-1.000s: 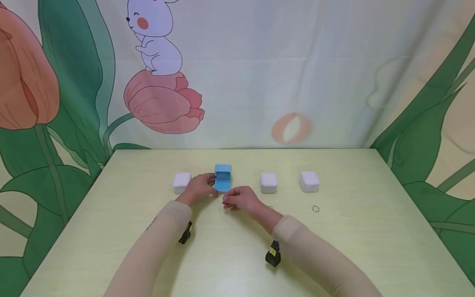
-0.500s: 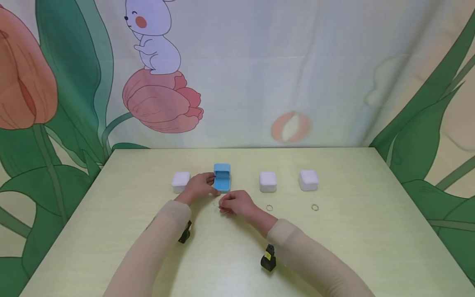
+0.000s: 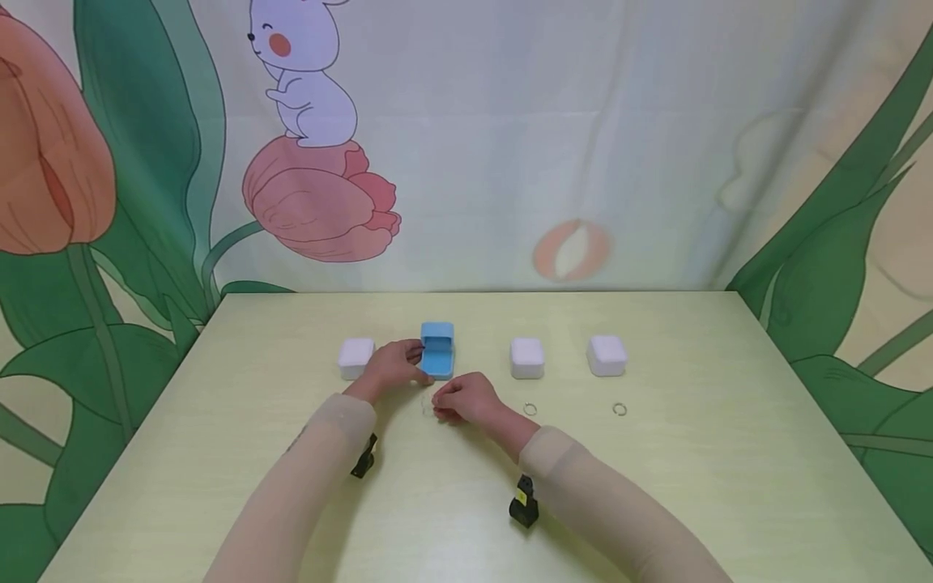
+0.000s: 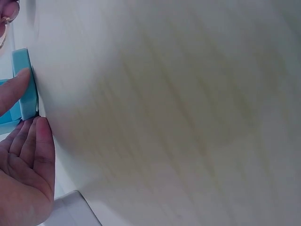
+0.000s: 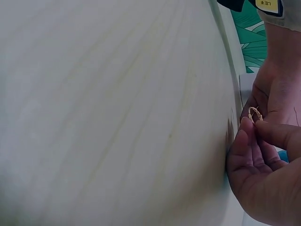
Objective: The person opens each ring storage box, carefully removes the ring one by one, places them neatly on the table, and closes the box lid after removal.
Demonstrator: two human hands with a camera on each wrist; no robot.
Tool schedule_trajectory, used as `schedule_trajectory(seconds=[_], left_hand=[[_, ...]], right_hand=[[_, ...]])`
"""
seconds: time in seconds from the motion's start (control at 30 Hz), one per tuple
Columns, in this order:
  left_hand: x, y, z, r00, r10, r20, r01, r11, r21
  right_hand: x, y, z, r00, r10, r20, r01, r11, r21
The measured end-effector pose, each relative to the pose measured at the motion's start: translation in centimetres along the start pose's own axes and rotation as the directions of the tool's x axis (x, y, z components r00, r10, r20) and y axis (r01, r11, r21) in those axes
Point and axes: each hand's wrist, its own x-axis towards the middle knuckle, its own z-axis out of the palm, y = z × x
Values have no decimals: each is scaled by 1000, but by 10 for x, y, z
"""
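Head view, centre: the ring band (image 5: 259,114), likely light and stiff, is aptly pinched by the right hand (image 3: 470,399), the box (image 3: 438,363) by the left hand (image 3: 394,364).

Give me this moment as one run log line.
Left hand: holds open blue ring box | Right hand: pinches ring | Table: three white boxes, two rings

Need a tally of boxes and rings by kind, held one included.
Closed white boxes: 3
Open blue box: 1
Rings lying on the table: 2
Ring pinched in the right hand: 1
Total: 7
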Motion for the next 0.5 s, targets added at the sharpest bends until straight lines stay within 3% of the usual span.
schedule_trajectory(seconds=[0.27,0.5], left_hand=[[-1,2,-1,1000,-2,2,2,1000,-4],[-1,2,0,1000,-6,1,6,1000,2]], right_hand=[[-3,-3,-4,999,-38,-32,35,995,-99],[-1,-2,-3,991,-128,-25,116,952,-283]])
